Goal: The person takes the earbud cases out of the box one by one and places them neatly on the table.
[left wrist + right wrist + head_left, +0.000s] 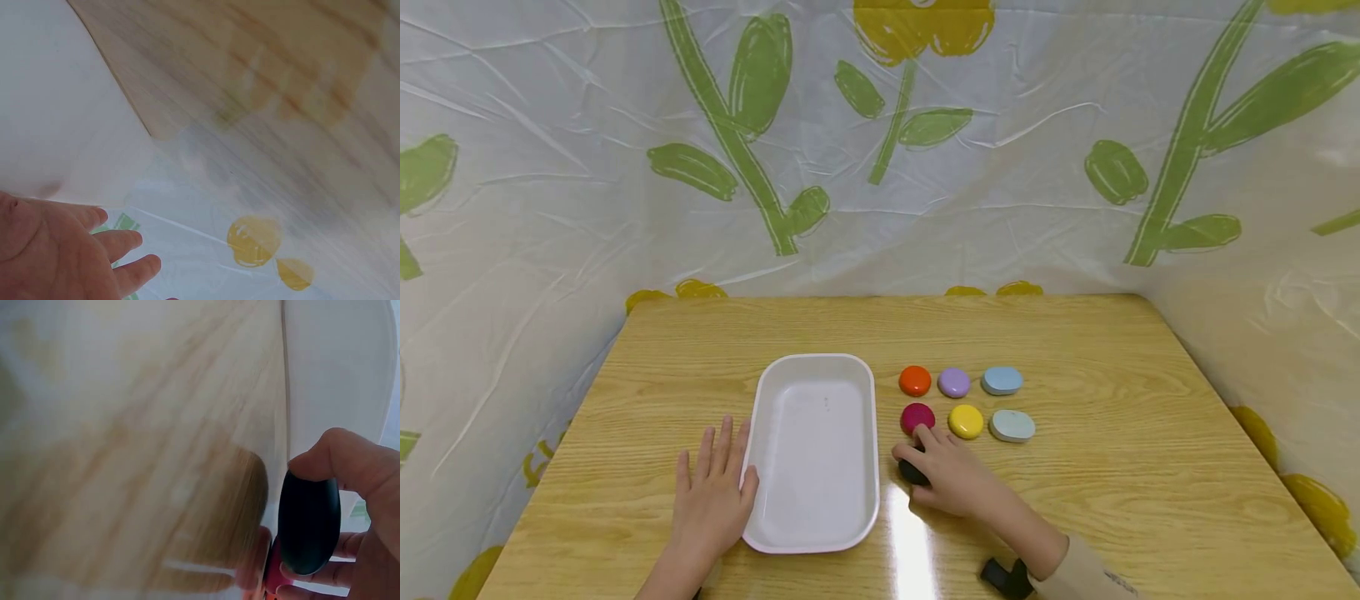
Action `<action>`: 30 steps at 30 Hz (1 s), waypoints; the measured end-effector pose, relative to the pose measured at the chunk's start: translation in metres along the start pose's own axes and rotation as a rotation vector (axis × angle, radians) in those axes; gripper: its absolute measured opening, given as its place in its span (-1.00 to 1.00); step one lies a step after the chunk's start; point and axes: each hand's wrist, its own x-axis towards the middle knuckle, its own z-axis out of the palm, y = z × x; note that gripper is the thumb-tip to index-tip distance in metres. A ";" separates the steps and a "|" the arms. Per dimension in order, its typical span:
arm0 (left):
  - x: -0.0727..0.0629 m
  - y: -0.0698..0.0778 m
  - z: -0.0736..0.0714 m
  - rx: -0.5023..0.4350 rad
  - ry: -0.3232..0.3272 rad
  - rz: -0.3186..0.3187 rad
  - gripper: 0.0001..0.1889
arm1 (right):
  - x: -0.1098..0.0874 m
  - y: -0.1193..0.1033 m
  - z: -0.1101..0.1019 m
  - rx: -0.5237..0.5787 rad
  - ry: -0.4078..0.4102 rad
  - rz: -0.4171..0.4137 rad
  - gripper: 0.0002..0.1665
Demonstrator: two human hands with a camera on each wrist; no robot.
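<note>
My right hand (951,473) pinches a smooth black oval disc (309,523) between thumb and fingers, low over the table to the right of the white tray (811,546). Just beyond those fingers lies a magenta disc (917,417), and to its right a yellow disc (966,422) and a pale grey-green oval one (1012,426). Behind them are an orange-red disc (915,381), a purple disc (954,382) and a light blue oval one (1002,381). With fingers straight and spread, my left hand (713,492) rests along the tray's left side, its thumb at the rim.
The rectangular tray stands on a wooden table (1120,400). A black strap-like object (1007,577) shows by the right cuff at the front. White sheeting (1015,183) printed with flowers and leaves hangs behind the table and at both sides.
</note>
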 end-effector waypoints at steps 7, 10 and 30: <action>0.000 0.001 -0.002 -0.001 -0.006 -0.003 -0.41 | -0.003 0.000 -0.001 0.009 -0.016 0.022 -0.50; 0.000 0.001 -0.002 0.004 -0.009 -0.003 -0.41 | -0.004 0.000 -0.002 0.018 -0.024 0.034 -0.48; 0.002 -0.003 -0.004 0.021 0.048 0.029 -0.41 | -0.007 0.006 -0.016 0.054 -0.013 0.047 -0.40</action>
